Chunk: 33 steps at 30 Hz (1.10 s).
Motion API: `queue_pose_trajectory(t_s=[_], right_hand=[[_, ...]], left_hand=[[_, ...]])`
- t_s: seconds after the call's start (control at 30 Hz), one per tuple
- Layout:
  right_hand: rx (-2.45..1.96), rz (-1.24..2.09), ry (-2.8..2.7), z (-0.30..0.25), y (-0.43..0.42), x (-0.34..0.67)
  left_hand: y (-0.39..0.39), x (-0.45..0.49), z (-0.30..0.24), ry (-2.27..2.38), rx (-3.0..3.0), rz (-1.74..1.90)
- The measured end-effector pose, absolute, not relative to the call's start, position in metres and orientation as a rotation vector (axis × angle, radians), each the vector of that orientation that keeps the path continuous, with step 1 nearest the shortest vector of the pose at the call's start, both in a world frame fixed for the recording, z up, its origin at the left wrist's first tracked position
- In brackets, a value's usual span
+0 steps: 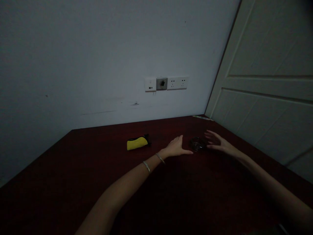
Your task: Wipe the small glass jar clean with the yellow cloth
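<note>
A small clear glass dish (pixel 197 144), round and hard to see in the dim light, sits on the dark red table (pixel 73 182) near its far right. My left hand (pixel 176 147) lies just left of the dish with fingers stretched out flat, thumb pointing toward it. My right hand (pixel 216 142) is just right of the dish, fingers spread and open, close to its rim. Neither hand grips the dish. Two thin bracelets circle my left wrist. A yellow and black pouch (pixel 137 143) lies on the table left of my left hand.
A pale wall (pixel 97 65) runs along the table's far edge, with white sockets and a switch plate (pixel 166 83). A light panelled door (pixel 269 81) borders the table on the right. A thin light strip (pixel 202 117) lies in the far right corner.
</note>
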State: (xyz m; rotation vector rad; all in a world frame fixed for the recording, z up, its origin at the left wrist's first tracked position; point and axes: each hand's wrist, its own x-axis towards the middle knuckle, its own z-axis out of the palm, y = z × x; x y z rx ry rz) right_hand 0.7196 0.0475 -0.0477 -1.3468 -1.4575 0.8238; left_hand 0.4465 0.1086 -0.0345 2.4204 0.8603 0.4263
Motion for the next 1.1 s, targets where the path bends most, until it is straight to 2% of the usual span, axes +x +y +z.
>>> queue_pose_trajectory(t_s=[0.13, 0.27, 0.67, 0.87, 1.1], right_hand=[[-1.371, 0.948, -1.581, -0.053, 0.043, 0.708], [-1.361, 0.913, -1.641, -0.056, 0.046, 0.705], [-1.35, 0.839, -1.594, -0.068, 0.053, 0.71], [-1.256, 0.881, -1.53, -0.047, 0.047, 0.672], [-1.115, 0.851, -1.595, -0.013, 0.059, 0.567]], left_hand=[[0.115, 0.486, -0.042, 0.776, 2.435, 0.476], [0.12, 0.507, -0.047, 0.79, 2.439, 0.468], [0.125, 0.509, -0.052, 0.756, 2.241, 0.525], [0.12, 0.473, -0.034, 0.703, 2.242, 0.638], [0.117, 0.364, 0.008, 0.807, 2.293, 0.667]])
